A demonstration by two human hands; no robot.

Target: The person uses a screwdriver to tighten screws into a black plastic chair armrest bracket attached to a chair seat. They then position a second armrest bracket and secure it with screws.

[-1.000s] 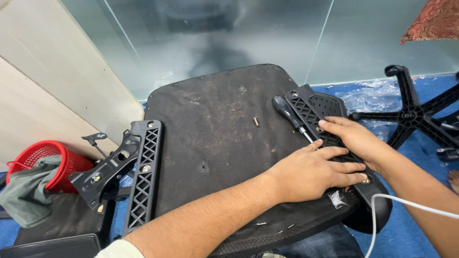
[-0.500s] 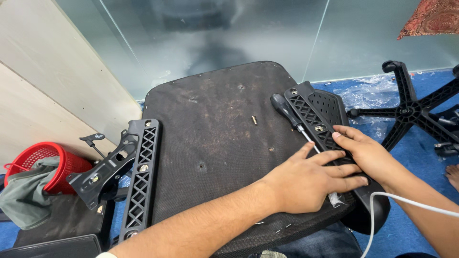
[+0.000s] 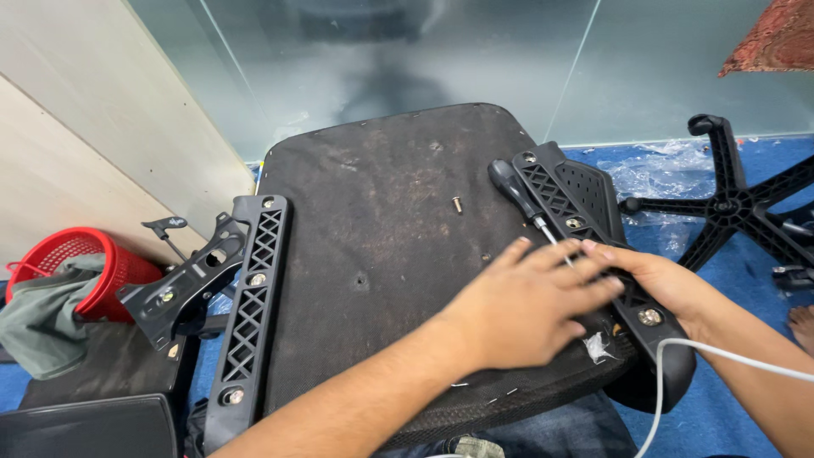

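While my left hand [image 3: 526, 309] lies spread flat on the chair seat [image 3: 381, 254], my right hand [image 3: 657, 280] rests open on the black bracket [image 3: 585, 212] beside the screwdriver [image 3: 519, 191].

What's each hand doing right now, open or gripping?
Left hand: open, laid flat on the black armrest bracket and the screwdriver shaft; grips nothing.
Right hand: fingers extended on the same bracket, partly hidden by the left; no grip seen.

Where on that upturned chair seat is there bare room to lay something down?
The dark underside of the seat is bare between the left black lattice bracket and the loose screw. The right side is crowded: both hands, left and right, the black-handled screwdriver and the right lattice bracket.
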